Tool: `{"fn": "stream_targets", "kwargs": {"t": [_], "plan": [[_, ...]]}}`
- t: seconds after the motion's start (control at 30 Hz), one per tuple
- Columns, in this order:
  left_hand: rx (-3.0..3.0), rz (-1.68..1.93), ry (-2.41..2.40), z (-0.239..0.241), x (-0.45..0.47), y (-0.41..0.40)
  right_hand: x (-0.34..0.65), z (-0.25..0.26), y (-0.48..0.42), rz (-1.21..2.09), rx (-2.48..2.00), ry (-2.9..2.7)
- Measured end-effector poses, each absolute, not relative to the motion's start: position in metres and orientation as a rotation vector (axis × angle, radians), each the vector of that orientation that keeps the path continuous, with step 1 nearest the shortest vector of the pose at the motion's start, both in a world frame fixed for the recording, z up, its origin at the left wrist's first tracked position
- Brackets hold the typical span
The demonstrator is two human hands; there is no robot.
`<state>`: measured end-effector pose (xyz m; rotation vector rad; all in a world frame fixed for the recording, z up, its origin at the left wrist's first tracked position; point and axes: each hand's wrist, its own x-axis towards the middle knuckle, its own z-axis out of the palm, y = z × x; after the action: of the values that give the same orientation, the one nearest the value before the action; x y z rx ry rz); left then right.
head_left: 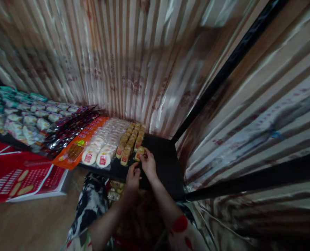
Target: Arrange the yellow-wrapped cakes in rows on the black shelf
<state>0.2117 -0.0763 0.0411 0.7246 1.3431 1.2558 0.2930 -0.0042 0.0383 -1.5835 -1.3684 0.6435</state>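
My right hand rests on the black shelf, its fingers pinched on a small yellow-and-red snack packet at the near end of a row of like packets. Just left of it and lower, my left hand curls at the shelf's front edge; what it holds, if anything, is hidden. Below my hands, more small packets lie in my lap.
Left of the rows lie round white packets, an orange packet, dark wrappers and pale green-white bags. A red carton stands lower left. Corrugated metal walls close in behind and at the right.
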Motion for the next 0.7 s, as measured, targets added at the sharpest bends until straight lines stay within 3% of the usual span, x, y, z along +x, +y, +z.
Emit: {"fn": "stream_targets", "kwargs": {"t": [0.7], "plan": [[0.704, 1.360, 1.313, 0.023, 0.215, -0.023, 0.280, 0.013, 0.019, 0.689, -1.532, -1.309]]}}
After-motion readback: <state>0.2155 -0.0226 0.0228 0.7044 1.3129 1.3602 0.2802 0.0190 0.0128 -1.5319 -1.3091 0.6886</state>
